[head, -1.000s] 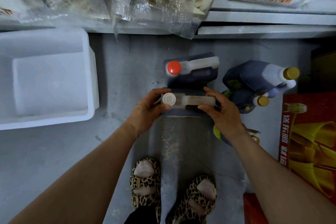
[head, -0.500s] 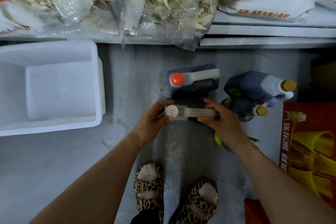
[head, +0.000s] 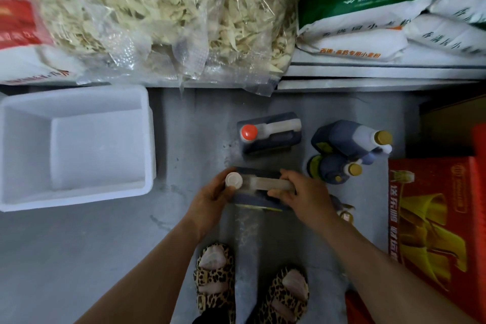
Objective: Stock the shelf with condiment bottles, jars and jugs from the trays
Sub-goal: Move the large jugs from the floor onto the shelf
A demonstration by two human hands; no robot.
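Grey floor below the shelf carries a dark jug (head: 259, 198), held between both hands. Its cap end is gripped by the left hand (head: 210, 198), its handle by the right hand (head: 302, 196); its long axis runs left-right, parallel to the red-capped jug (head: 268, 135) behind.

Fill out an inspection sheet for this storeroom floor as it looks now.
Surface: grey concrete floor, whitish dusty streak by the feet.
Job's things: white-capped dark jug in hand; red-capped jug upright behind it; gold-capped bottles to the right.
Clutter: white tub, red carton.
Grips: left hand at the cap end, right hand on the handle.
Cables: nothing seen.
Surroundings: shelf above with flour sacks.
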